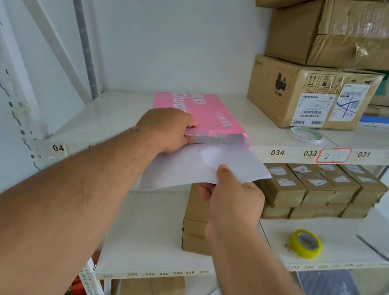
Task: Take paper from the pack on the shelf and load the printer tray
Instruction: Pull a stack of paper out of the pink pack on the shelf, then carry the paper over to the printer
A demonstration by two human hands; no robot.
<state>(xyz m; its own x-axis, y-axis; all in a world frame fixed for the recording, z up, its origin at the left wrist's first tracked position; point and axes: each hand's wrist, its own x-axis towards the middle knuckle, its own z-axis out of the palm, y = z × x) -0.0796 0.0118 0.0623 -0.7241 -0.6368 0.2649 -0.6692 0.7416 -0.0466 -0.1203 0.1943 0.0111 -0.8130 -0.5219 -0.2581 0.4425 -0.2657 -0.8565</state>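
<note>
A pink paper pack (pixel 210 112) lies flat on the white shelf (pixel 261 147), its open end facing me with the white stack's edge showing. My left hand (pixel 168 129) grips that open end, thumb on top of the pink wrapper. White sheets (pixel 200 169) stick out of the pack past the shelf's front edge. My right hand (pixel 231 198) pinches their near edge, thumb above and fingers below. No printer or tray is in view.
Brown cartons (pixel 306 94) are stacked at the right of the same shelf, with a white tape roll (pixel 306 134) in front. The shelf below holds several small brown boxes (pixel 321 190), a taller box (pixel 197 223), a yellow tape roll (pixel 306 243) and a pen (pixel 373 247).
</note>
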